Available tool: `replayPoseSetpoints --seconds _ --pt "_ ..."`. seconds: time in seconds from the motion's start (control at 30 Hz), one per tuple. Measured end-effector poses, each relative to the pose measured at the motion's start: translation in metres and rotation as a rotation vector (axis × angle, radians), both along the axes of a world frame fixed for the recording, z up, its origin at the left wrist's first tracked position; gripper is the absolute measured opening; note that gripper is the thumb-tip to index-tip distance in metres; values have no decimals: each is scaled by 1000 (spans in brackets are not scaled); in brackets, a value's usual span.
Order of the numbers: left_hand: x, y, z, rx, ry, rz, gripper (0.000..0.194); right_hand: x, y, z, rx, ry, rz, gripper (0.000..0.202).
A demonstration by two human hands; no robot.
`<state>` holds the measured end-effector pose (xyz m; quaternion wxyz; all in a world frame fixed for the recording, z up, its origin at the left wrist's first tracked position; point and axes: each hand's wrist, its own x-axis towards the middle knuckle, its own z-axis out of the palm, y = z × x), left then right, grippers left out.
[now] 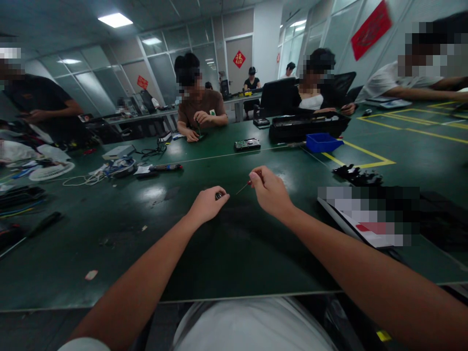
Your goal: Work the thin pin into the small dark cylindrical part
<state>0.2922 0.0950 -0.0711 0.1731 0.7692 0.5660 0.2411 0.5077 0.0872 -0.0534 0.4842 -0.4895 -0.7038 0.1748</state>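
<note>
Two bare hands meet over the green table (109,253), well in from its near edge: the left hand (209,203) closes its fingertips on a small dark object (218,196), too small to make out, and the right hand (270,192) grips a thin screwdriver (244,187) by its red handle, the shaft slanting down toward the left hand without touching it. Beyond them, toward the far edge, lies a hard drive (247,145), with a blue bin (323,142) to its right, just beside a long black tray (309,127), while a white tablet (360,219) lies right of the right hand.
</note>
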Motion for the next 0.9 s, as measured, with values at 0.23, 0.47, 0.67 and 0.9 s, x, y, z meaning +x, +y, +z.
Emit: replayPoseSetpoints --seconds 0.23,0.47,0.67,0.9 --pt "-33 10 21 -147 -646 209 34 2 0 1 -22 -7 7 26" --pt "-90 13 43 -167 -1195 465 18 3 4 -2 -44 3 20 26" --pt "-158 -8 59 -86 -1240 673 8 1 4 -1 -63 14 13 24" --pt "-226 -41 74 84 -1219 972 11 1 4 -3 -73 21 23 25"
